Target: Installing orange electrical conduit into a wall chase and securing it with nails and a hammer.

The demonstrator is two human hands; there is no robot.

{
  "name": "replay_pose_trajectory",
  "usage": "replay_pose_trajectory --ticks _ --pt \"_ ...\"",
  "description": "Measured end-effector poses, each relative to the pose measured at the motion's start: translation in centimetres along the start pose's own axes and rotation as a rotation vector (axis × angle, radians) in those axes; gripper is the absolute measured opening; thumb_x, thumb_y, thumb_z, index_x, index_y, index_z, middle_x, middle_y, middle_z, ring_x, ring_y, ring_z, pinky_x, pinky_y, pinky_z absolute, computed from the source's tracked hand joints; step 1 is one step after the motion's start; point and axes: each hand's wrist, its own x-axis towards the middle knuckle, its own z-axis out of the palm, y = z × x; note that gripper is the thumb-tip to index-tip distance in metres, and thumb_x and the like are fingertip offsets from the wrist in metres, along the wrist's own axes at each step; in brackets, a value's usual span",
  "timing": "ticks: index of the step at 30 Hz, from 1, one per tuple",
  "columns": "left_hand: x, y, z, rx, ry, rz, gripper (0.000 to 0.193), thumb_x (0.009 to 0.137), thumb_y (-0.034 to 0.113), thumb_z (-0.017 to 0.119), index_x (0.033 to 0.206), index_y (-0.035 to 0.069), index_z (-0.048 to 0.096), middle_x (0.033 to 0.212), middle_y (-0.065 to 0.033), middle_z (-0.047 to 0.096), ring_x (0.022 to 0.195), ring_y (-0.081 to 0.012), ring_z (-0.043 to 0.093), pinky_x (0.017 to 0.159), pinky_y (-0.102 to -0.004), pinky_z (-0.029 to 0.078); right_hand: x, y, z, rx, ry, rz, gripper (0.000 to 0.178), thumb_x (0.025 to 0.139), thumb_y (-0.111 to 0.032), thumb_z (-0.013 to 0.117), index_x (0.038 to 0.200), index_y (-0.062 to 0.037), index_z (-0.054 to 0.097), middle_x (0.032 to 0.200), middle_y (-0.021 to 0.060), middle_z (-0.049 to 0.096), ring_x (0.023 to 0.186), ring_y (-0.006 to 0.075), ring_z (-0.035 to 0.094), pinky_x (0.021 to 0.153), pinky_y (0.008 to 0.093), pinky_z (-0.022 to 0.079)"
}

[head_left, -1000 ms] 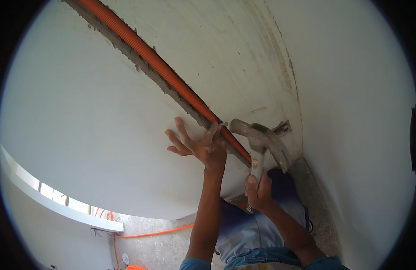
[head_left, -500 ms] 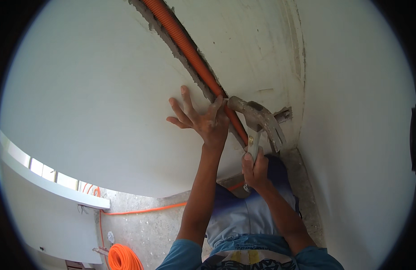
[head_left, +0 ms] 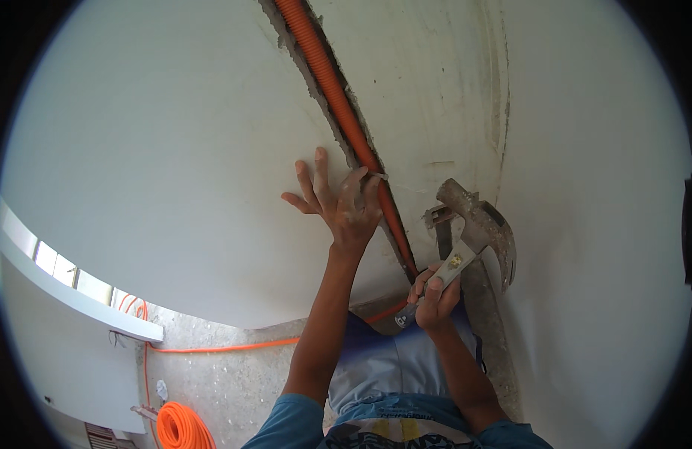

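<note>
An orange corrugated conduit (head_left: 338, 105) runs down a rough channel cut into the pale wall. At the channel, my left hand (head_left: 350, 209) pinches a small light-coloured nail (head_left: 379, 176) between thumb and forefinger, right over the conduit. Its other fingers spread against the wall, and the nail's point is hidden. My right hand (head_left: 438, 299) is closed round the handle of a claw hammer (head_left: 477, 217). The worn, plaster-spotted head is held off to the right, apart from the nail.
A small wall box opening (head_left: 439, 217) sits behind the hammer. A side wall (head_left: 593, 224) rises close on the right. On the concrete floor (head_left: 234, 374) lie a coil of orange conduit (head_left: 183, 426) and an orange length (head_left: 226, 349) running toward me.
The hammer head has swung from beside my left fingers away to the right and slightly down. My left hand keeps its pinch at the channel. The whole view has shifted slightly.
</note>
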Motion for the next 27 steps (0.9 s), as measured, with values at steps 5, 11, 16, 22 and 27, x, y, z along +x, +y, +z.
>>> replay_pose_trajectory --ticks 5,11,16,22,27 --pt "0.2 0.4 -0.4 -0.002 -0.017 0.010 0.014 0.073 0.021 0.081 0.083 0.026 0.074 0.149 -0.0132 0.039 0.145 -0.0360 0.018 0.113 -0.0540 -0.015 -0.3 -0.3 -0.4 -0.029 0.015 0.024 0.037 0.102 -0.035 0.038 0.111 0.0006 0.039 0.069 0.0071 0.046 0.047 0.0116 0.043 0.044 0.0272 0.044" --pt "0.1 0.5 -0.4 0.019 0.013 0.013 0.015 0.072 0.019 0.081 0.082 0.028 0.074 0.150 -0.0124 0.039 0.145 -0.0359 0.018 0.114 -0.0536 -0.015 -0.9 -0.2 -1.0 0.003 0.019 0.047 0.036 0.102 -0.034 0.040 0.112 0.0003 0.040 0.069 0.0062 0.046 0.047 0.0111 0.042 0.044 0.0268 0.044" --pt "0.3 0.8 -0.6 0.012 0.003 0.011 0.016 0.072 0.020 0.081 0.085 0.026 0.075 0.149 -0.0121 0.039 0.145 -0.0351 0.019 0.114 -0.0528 -0.015 -1.1 -1.0 -1.5 -0.012 0.006 0.058 0.036 0.101 -0.034 0.041 0.112 0.0002 0.041 0.069 0.0060 0.045 0.048 0.0110 0.042 0.044 0.0267 0.043" --pt "0.7 0.8 -1.4 0.007 -0.065 -0.037 0.019 0.073 0.023 0.081 0.090 0.017 0.075 0.148 -0.0114 0.040 0.144 -0.0327 0.020 0.115 -0.0517 -0.012 -0.8 -1.6 -1.8 -0.019 -0.003 0.041 0.037 0.101 -0.035 0.041 0.112 0.0004 0.040 0.069 0.0065 0.045 0.048 0.0112 0.043 0.045 0.0269 0.043" --pt "0.7 0.9 -1.5 0.041 -0.051 -0.006 0.013 0.072 0.021 0.082 0.084 0.019 0.076 0.148 -0.0107 0.039 0.143 -0.0310 0.022 0.116 -0.0509 -0.008 -0.8 -1.3 -1.9 -0.007 -0.016 0.030 0.037 0.101 -0.035 0.041 0.112 0.0005 0.039 0.070 0.0065 0.045 0.048 0.0115 0.043 0.045 0.0268 0.044"
